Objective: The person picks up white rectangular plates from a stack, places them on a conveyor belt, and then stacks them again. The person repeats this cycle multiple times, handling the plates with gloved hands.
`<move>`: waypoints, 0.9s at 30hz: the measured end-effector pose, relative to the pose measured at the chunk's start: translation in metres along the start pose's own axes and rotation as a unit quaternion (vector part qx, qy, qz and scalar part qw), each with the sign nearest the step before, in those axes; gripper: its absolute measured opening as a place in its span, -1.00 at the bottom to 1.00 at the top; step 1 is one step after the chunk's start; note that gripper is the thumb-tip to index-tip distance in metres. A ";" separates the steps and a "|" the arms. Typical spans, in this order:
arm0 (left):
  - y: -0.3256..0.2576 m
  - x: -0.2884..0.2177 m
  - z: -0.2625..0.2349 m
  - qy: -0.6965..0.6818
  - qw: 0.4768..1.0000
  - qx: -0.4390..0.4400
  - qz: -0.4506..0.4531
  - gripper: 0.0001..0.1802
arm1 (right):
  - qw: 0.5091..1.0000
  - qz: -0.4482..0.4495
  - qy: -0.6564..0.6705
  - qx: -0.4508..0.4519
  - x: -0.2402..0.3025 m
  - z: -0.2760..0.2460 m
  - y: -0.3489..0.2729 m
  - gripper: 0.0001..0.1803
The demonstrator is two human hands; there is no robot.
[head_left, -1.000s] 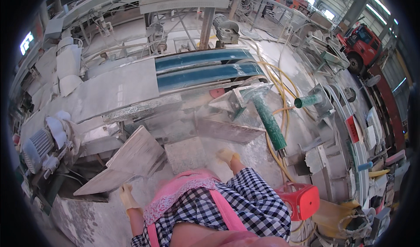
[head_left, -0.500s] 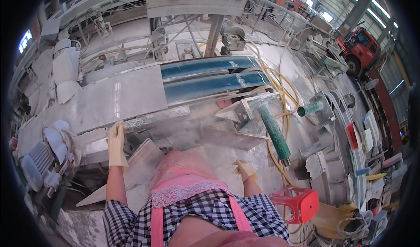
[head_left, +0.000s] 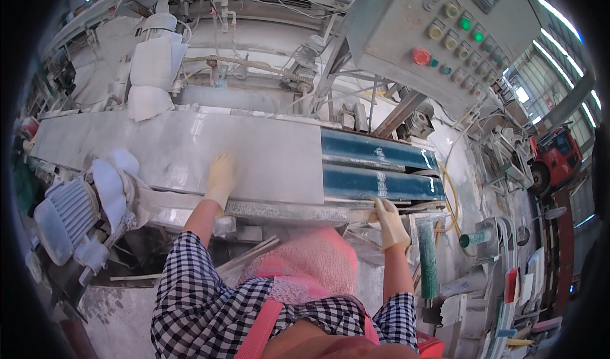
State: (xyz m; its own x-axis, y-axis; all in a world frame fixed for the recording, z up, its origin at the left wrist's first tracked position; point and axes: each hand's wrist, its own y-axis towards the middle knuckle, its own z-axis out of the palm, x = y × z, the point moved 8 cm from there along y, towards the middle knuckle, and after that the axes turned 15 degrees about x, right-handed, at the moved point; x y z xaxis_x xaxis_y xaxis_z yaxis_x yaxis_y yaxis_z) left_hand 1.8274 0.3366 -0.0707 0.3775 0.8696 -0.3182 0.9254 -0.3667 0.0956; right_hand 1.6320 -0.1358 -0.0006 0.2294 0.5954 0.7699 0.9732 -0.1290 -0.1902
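The gloved right hand (head_left: 390, 224) is held at the front edge of the conveyor (head_left: 416, 205) — its grip cannot be told. The gloved left hand (head_left: 221, 178) is laid unclenched over the grey slab (head_left: 273, 152) — blue belts (head_left: 356, 180) are exposed to its right.

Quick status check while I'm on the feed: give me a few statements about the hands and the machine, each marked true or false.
1. The left hand reaches over the pale slab. True.
2. The right hand is pressing a button. False: it is down at the near edge of the blue belts.
3. Both hands wear pale gloves. True.
4. The red vehicle shows at the picture's left side. False: it is at the right side.
5. The control box is in the upper right part of the picture. True.
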 end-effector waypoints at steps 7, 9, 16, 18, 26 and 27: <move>-0.005 0.006 0.020 -0.013 1.000 -0.003 0.009 -0.41 | 0.998 -0.012 -0.044 0.031 0.040 0.092 0.160 -0.36; -0.004 0.006 0.021 -0.013 1.000 0.012 -0.001 -0.40 | 0.987 -0.008 -0.153 0.039 0.050 0.118 0.184 -0.37; -0.003 -0.002 0.017 0.007 1.000 0.019 -0.005 -0.38 | 0.959 0.155 -0.235 0.030 0.055 0.142 0.220 -0.36; -0.002 -0.003 0.018 0.005 1.000 0.015 -0.005 -0.38 | 0.973 0.165 -0.162 -0.018 0.046 0.136 0.225 -0.34; -0.003 -0.006 0.016 -0.003 1.000 0.011 -0.013 -0.38 | 0.989 0.106 0.103 0.022 0.033 0.136 0.225 -0.43; -0.003 -0.006 0.016 -0.008 1.000 0.005 -0.010 -0.38 | 0.989 0.066 0.121 0.055 0.043 0.137 0.222 -0.45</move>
State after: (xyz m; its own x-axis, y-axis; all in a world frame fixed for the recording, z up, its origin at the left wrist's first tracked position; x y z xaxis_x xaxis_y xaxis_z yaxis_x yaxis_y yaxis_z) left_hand 1.8212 0.3270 -0.0840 0.3580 0.8716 -0.3350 0.9324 -0.3527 0.0789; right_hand 1.8562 -0.0298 -0.0933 0.3646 0.3708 0.8541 0.9299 -0.0979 -0.3545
